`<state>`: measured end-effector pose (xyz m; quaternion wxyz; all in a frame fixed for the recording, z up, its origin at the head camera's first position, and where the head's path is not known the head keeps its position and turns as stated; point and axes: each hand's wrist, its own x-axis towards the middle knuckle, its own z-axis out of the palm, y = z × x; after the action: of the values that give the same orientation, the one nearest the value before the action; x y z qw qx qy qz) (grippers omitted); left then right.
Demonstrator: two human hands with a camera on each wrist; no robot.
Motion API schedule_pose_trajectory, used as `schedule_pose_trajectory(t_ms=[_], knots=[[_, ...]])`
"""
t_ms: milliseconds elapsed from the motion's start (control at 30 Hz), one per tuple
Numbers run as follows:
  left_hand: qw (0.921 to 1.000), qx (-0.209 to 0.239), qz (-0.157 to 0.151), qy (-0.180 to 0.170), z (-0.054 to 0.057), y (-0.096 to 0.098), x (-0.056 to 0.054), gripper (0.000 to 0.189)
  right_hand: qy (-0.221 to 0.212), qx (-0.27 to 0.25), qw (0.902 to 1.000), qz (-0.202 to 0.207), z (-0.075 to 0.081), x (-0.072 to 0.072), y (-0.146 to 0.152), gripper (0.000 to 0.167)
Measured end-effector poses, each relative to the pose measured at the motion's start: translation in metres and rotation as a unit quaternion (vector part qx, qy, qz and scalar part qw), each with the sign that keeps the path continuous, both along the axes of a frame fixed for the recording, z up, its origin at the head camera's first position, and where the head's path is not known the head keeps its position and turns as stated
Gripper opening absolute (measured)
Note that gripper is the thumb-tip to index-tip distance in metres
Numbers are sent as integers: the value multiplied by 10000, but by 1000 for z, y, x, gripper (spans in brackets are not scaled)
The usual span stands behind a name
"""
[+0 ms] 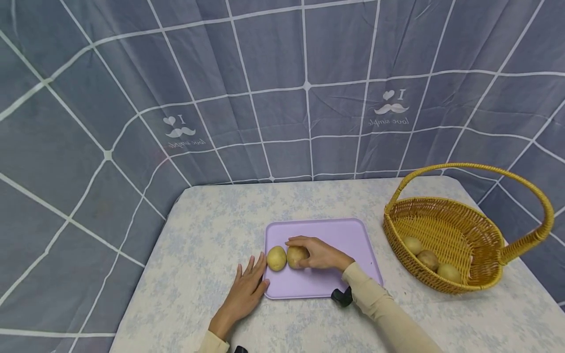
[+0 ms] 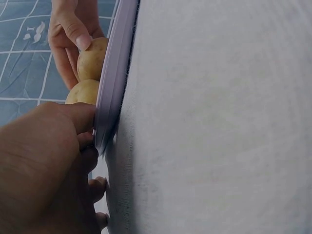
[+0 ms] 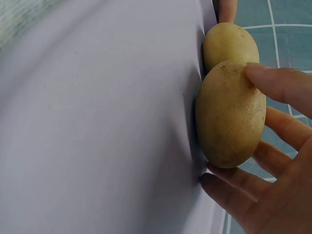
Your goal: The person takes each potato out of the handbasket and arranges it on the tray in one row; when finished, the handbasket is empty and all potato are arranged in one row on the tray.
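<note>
The right hand (image 1: 320, 252) holds 1 potato (image 3: 230, 117), its thumb and fingers curved around opposite sides. This potato is in the left half of the purple tray (image 1: 340, 235), just to the right of a yellower potato (image 1: 276, 259). The left hand (image 1: 244, 294) lies with fingers spread, touching the tray's left rim. I judge the held potato firm, moderately heavy, and inclined to roll; its thin skin could bruise. A hold across its narrower middle seems the safest.
</note>
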<state>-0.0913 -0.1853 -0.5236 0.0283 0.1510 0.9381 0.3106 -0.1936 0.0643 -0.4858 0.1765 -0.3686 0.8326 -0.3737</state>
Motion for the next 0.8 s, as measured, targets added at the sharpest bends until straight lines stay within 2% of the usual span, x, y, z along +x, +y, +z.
schedule_pose_trajectory(t_ms=[233,333,433,533,633,800], knots=[[10000,22,8,-6,0,1,0,60,-2,-95,9999,-86,1,2,3,61],[10000,45,3,-44,0,2,0,60,36,-278,9992,-270,7,3,13,62],[10000,58,-1,-56,1,2,0,60,77,-650,9962,-579,21,3,32,62],[10000,67,1,-12,1,1,0,59,151,-1129,9884,-1004,38,2,62,62],[10000,51,2,23,1,1,-1,59,179,-1556,9766,-1477,56,3,100,63],[10000,42,-7,-24,0,0,0,59,340,-1709,9575,-2300,79,18,164,62]])
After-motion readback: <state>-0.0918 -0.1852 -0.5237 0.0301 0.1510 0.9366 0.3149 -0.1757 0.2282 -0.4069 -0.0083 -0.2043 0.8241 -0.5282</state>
